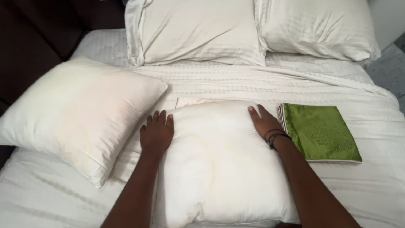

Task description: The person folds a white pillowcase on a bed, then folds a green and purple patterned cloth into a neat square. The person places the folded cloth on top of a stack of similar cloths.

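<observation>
A bare white pillow [219,164] lies on the bed in front of me. My left hand [157,133] rests flat on its upper left corner, fingers together and stretched out. My right hand [263,122] presses flat on its upper right edge; dark bands circle that wrist. Neither hand grips anything. A folded green pillowcase [320,131] lies just right of my right hand, on the sheet.
A second bare white pillow [80,114] lies at the left, partly over the bed's edge. Two cased cream pillows [198,31] [316,27] stand at the head of the bed. White striped bedding [371,190] covers the mattress. Dark furniture is at the far left.
</observation>
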